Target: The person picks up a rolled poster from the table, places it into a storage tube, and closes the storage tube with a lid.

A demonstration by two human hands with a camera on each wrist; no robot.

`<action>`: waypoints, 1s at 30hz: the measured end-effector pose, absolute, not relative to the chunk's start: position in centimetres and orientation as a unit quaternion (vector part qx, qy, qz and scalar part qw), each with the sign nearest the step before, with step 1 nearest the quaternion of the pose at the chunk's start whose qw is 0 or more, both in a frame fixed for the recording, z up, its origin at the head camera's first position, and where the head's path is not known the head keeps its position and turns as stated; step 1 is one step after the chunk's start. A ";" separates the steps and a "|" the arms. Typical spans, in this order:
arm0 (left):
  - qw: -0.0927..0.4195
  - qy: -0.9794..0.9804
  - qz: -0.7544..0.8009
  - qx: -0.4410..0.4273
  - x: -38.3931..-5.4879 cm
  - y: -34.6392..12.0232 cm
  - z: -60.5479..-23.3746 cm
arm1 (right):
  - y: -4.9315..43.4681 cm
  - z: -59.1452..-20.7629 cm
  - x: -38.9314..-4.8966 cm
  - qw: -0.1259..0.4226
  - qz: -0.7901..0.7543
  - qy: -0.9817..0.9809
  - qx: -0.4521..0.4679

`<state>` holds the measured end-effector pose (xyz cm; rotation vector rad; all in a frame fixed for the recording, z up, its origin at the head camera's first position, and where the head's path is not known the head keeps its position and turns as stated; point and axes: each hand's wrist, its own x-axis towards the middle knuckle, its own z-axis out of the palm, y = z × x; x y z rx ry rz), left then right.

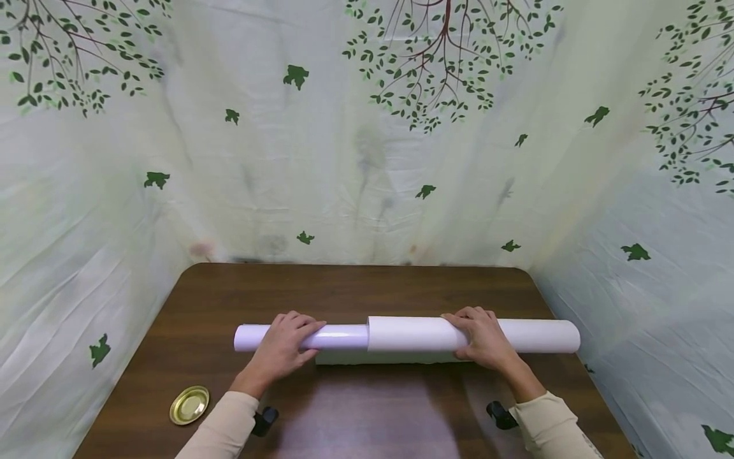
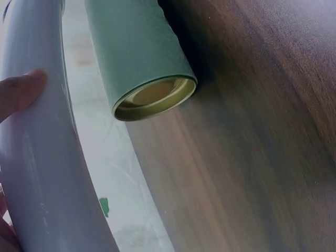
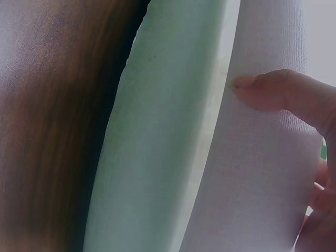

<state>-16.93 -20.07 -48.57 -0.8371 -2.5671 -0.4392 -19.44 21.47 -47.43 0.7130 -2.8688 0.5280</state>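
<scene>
My left hand (image 1: 283, 346) grips a glossy, pale lavender roll (image 1: 344, 336) of sheet material, thumb on its near side and fingers over the top. The roll's right part goes into a wider, matte white paper roll (image 1: 413, 335), which my right hand (image 1: 483, 338) holds near its middle. Fine ribbing shows on the white paper (image 3: 247, 173) in the right wrist view. Below both rolls lies a pale green cardboard tube (image 1: 375, 358), mostly hidden from the head camera. In the left wrist view, the green tube (image 2: 139, 47) ends in a gold metal rim around a recessed opening.
A round gold metal lid (image 1: 190, 405) lies on the brown wooden table (image 1: 287, 287), left of my left forearm. Pale cloth (image 1: 344, 159) printed with branches and leaves hangs behind the table and along both sides.
</scene>
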 end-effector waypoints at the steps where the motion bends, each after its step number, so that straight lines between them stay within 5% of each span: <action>1: 0.201 -0.919 -0.157 -0.301 -17.0 -19.9 -48.6 | 21.5 -47.4 -19.4 0.068 0.178 -0.953 0.234; 30: 0.221 -0.910 -0.126 -0.329 -17.4 -16.5 -48.7 | 21.3 -47.3 -19.7 0.078 0.176 -0.950 0.245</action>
